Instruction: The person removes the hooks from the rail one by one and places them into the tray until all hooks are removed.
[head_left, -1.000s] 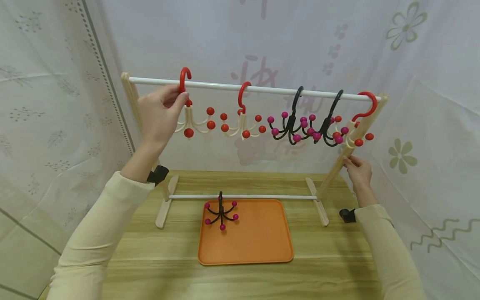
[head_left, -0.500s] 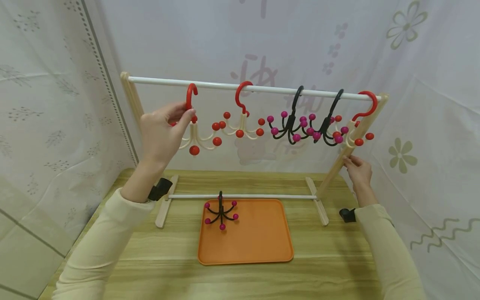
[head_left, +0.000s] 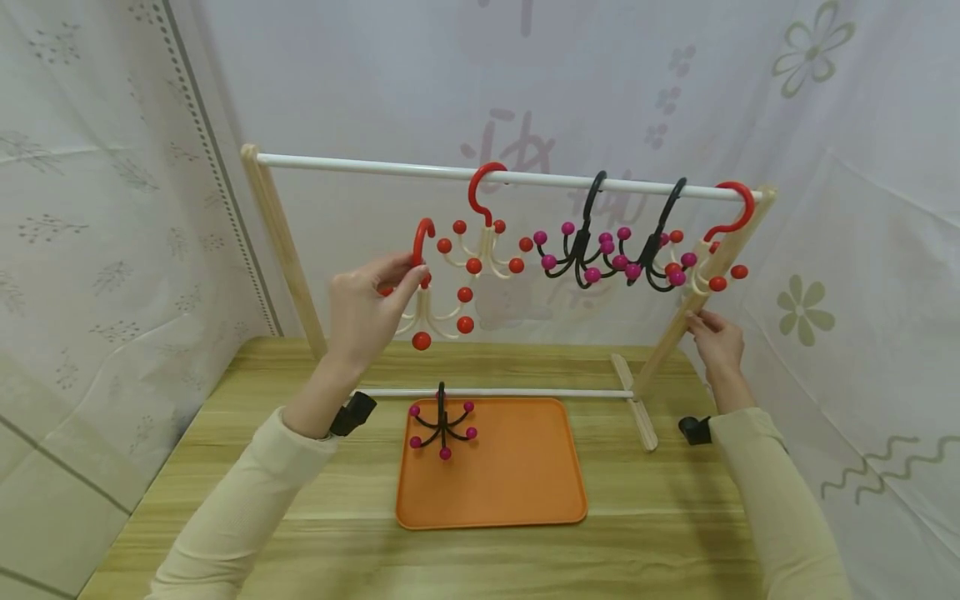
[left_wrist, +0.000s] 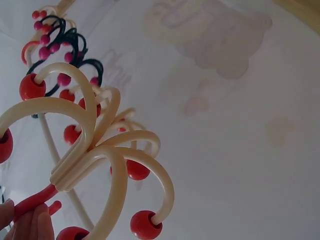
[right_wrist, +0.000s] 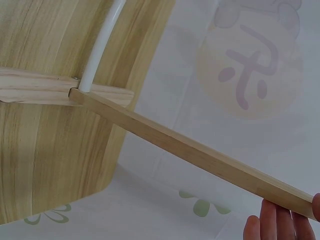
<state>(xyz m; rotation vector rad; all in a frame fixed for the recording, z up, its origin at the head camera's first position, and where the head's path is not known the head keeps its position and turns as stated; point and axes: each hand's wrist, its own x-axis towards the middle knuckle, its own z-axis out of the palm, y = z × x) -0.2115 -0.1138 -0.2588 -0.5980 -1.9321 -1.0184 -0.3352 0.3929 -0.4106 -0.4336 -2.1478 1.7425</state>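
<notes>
My left hand (head_left: 408, 271) pinches the red hook of a cream hanger (head_left: 433, 312) with red ball tips, held in the air below the white rail (head_left: 360, 167) and off it. In the left wrist view the cream hanger (left_wrist: 95, 150) fills the frame, with my fingertips (left_wrist: 27, 225) on its red stem. My right hand (head_left: 701, 325) grips the rack's right wooden leg (head_left: 671, 337), and its fingers (right_wrist: 275, 225) show against the leg (right_wrist: 200, 155). A second cream hanger (head_left: 486, 246), two black ones (head_left: 581, 246) and a third cream one (head_left: 720, 246) hang on the rail.
An orange tray (head_left: 517, 475) lies on the wooden table (head_left: 300, 533) in front of the rack, with a black hanger (head_left: 442, 425) with magenta balls at its far left corner. A white lower bar (head_left: 525, 393) joins the rack's feet. Curtains hang close behind and on both sides.
My left hand has lifted the cream hanger off the rail's left end and carried it down and to the right. The right hand stayed on the leg.
</notes>
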